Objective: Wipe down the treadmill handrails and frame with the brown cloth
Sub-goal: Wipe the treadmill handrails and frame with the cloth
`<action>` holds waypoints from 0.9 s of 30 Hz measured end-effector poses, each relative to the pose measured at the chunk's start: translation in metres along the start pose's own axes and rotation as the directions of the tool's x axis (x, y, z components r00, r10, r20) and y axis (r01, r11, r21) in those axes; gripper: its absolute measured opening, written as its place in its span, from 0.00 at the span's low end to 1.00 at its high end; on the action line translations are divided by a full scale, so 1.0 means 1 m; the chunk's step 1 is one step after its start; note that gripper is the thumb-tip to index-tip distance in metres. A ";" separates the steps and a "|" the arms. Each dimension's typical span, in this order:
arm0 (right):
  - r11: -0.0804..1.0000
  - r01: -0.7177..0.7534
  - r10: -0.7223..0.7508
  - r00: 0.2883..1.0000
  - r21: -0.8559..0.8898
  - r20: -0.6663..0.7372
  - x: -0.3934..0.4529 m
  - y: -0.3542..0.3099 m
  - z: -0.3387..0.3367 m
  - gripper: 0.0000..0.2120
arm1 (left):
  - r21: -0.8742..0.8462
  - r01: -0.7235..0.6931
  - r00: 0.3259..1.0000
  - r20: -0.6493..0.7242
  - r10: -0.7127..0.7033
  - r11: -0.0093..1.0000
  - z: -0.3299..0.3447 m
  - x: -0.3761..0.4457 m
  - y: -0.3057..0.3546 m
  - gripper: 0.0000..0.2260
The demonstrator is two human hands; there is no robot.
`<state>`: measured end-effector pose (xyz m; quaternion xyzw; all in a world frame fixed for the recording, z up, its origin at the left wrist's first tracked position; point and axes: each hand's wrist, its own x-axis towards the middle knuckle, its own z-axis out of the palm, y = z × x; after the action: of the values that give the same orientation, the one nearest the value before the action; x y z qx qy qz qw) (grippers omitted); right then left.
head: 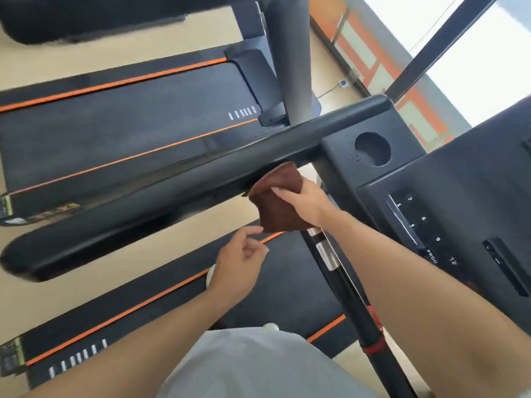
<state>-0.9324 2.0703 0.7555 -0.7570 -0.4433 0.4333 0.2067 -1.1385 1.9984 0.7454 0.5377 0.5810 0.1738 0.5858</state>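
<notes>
A long black treadmill handrail (149, 193) runs from lower left up to the console. My right hand (307, 201) grips the brown cloth (275, 208) and holds it against the underside of the handrail, close to where the rail meets the black upright frame post (342, 271). The cloth's lower part hangs free below the rail. My left hand (242, 261) hovers just under the cloth with fingers loosely curled and its index fingertip near the cloth's bottom corner; it holds nothing.
The console (448, 214) with number buttons and a round cup holder (372, 149) lies to the right. The belt (258, 300) with orange stripes lies under me, and a second treadmill (123, 116) stands alongside. A grey pillar (290, 53) rises behind the rail.
</notes>
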 end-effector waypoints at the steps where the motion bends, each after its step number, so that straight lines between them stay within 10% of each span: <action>1: 0.986 -0.043 0.029 0.995 0.160 0.091 0.003 0.002 -0.005 0.15 | 0.006 0.001 1.000 -0.012 -0.001 1.000 -0.007 0.003 -0.001 0.13; 9: 0.746 -0.457 0.215 0.854 0.484 0.474 -0.011 0.013 -0.018 0.19 | 0.115 -0.064 0.997 0.054 0.058 0.991 -0.028 0.004 0.000 0.11; 20: 0.898 -0.386 0.288 0.879 0.212 0.380 -0.135 0.100 -0.031 0.09 | 0.105 -0.138 0.972 0.204 0.114 0.985 0.059 -0.061 -0.013 0.10; 27: 0.977 -0.172 0.182 0.981 -0.126 0.070 -0.178 0.119 -0.021 0.31 | 0.105 -0.159 0.956 0.266 0.126 0.982 0.109 -0.109 -0.030 0.10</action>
<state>-0.8975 1.8585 0.7683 -0.7862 -0.4071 0.4532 0.1035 -1.0858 1.8507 0.7470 0.6319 0.4693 0.1074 0.6074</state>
